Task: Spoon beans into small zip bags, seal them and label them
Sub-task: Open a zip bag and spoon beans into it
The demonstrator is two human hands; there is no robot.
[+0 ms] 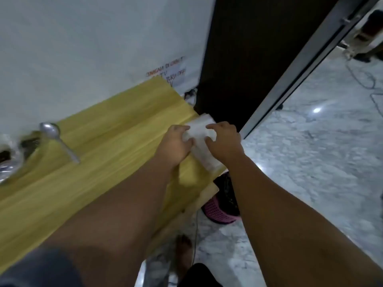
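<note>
Evidently one bag is being peeled free: the left hand (176, 143) and right hand (224, 141) both pinch the pack of small zip bags (200, 129) lying between them. Well off the left hand's outer side, a metal spoon (56, 137) lies ready on the yellow table (103, 141).

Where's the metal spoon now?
In the head view, the shiny metal spoon lies on the yellow wooden table, left of the left hand gripping clear plastic bags.
</note>
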